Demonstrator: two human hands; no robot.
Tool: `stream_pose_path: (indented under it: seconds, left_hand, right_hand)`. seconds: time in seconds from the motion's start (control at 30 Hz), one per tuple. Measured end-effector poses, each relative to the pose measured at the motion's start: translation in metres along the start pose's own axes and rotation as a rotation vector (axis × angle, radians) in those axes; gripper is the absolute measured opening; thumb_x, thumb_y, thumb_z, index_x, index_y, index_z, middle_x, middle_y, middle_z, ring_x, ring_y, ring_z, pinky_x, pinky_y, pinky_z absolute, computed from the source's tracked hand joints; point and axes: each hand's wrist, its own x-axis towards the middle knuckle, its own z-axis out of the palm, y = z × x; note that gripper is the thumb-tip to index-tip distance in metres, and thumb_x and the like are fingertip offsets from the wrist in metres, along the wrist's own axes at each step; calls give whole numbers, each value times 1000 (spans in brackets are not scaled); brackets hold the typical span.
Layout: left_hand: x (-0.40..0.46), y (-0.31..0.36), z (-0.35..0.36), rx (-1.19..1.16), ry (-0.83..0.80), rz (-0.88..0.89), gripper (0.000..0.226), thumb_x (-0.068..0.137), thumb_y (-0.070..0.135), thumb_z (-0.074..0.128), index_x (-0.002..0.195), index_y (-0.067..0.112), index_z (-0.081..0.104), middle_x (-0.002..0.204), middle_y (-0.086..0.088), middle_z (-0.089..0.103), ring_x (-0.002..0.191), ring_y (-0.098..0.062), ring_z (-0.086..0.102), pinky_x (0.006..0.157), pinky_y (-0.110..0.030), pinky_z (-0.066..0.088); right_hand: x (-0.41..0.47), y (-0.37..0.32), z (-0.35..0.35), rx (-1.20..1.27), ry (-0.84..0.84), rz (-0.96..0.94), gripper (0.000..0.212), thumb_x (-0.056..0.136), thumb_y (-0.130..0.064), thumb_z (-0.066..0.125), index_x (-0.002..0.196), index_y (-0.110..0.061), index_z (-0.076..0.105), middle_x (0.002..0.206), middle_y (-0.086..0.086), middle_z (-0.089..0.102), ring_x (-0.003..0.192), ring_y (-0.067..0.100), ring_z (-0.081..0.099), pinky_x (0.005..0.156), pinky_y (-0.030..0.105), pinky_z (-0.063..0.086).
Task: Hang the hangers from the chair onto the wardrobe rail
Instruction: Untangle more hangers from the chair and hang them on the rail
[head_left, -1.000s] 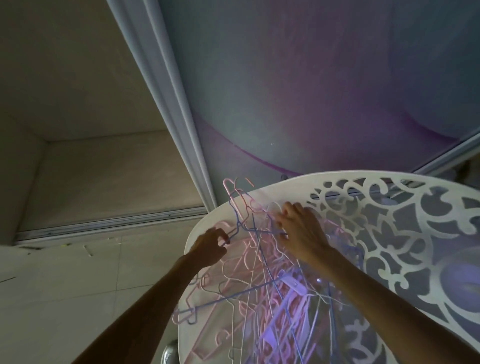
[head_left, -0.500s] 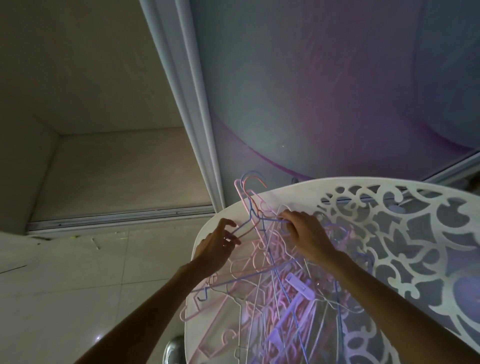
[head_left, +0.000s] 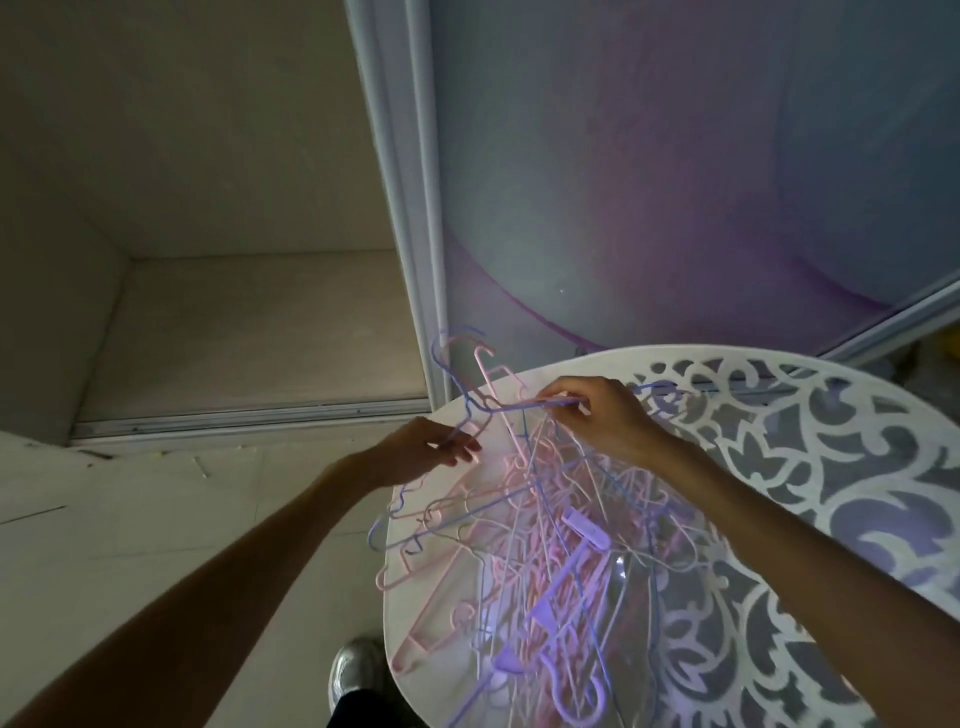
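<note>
Progress: early, I judge; hangers (head_left: 524, 530) lie in a tangled pink, blue and purple pile on the chair (head_left: 779, 467), and none shows on a rail.
Rail: not in view, so I cannot tell whether anything hangs there.
Left hand (head_left: 431, 454): at the near-left edge of the pile, fingers curled on a thin blue wire hanger (head_left: 462, 384) with its hook raised toward the wardrobe.
Right hand (head_left: 597, 415): at the far edge of the pile, fingertips pinching the same blue wire along its straight bar.
Step in hand: I read it as teasing a few hangers free of the tangle.
Left to do: nearly all; lift, carry, hook on.
Surface: white chair with scrolled cut-out pattern, pile on its left half.
Room: dim; pale tiled floor (head_left: 171, 519) left, open wardrobe (head_left: 234, 322) far left with a bare bottom shelf, sliding door (head_left: 675, 182) far right, its track along the floor.
Foot: shoe (head_left: 353, 670) near the chair's near edge.
</note>
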Motion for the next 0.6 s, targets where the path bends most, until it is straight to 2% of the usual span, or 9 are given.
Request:
stream_pose_path:
  seconds: [0.07,0.1,0.17,0.23,0.3,0.37,0.43,0.53,0.6]
  left_hand:
    - [1,-4,-8,9,-8,-27,28,94,-1,48,112,16,59,56,30,64,58,15,59,56,-1,42]
    - [2,-9,-10,44,-10,-23,25,94,2,49,112,13,62,57,30,64,58,15,59,60,-2,44]
    - [8,-26,-6,70,21,-30,22,93,3,52,109,0,67,61,29,65,61,13,59,76,-10,50]
    - [10,-44,1,6,71,-89,23,91,2,54,111,-2,65,68,22,69,68,9,61,88,-28,50]
    - [9,-59,4,25,91,-129,29,89,4,58,118,3,61,92,4,70,84,-8,60,88,-32,48]
    - [8,-81,4,107,60,-163,38,88,6,61,126,8,55,118,-12,61,101,-20,56,92,-33,45]
    - [6,-99,4,212,15,-239,42,89,9,60,130,11,52,130,-13,54,107,-22,53,98,-31,41]
    - [2,-122,11,249,-28,-299,38,92,9,55,129,11,53,128,-10,55,113,-24,55,89,-21,41]
    - [2,-131,18,131,61,-296,22,92,8,56,112,12,60,113,-14,62,102,-25,59,75,-16,43]
  right_hand:
    - [5,-6,3,29,-52,6,11,83,-30,66,93,-26,70,86,-7,70,74,13,61,70,27,45]
    - [7,-9,6,13,-68,15,14,83,-36,66,93,-27,71,87,-7,71,75,12,62,71,26,46]
    - [10,-9,17,-2,-75,49,22,85,-42,62,96,-26,72,93,-6,73,84,14,65,78,29,48]
    - [12,-7,26,-18,-89,101,26,86,-43,60,99,-24,71,99,-2,73,91,17,65,84,32,49]
    - [14,0,30,-20,-105,142,27,87,-43,59,100,-23,71,100,-2,72,93,18,65,86,33,49]
    - [14,6,32,-1,-109,183,27,87,-42,59,101,-22,71,99,-2,71,94,18,65,86,34,48]
    - [15,13,36,23,-105,218,29,88,-40,59,104,-20,70,98,-1,70,92,18,63,85,35,48]
    - [17,21,46,36,-77,268,30,87,-39,60,104,-18,71,96,1,70,91,20,62,85,37,48]
    - [17,23,52,23,-17,284,25,86,-39,61,98,-19,72,88,0,69,88,21,63,84,37,48]
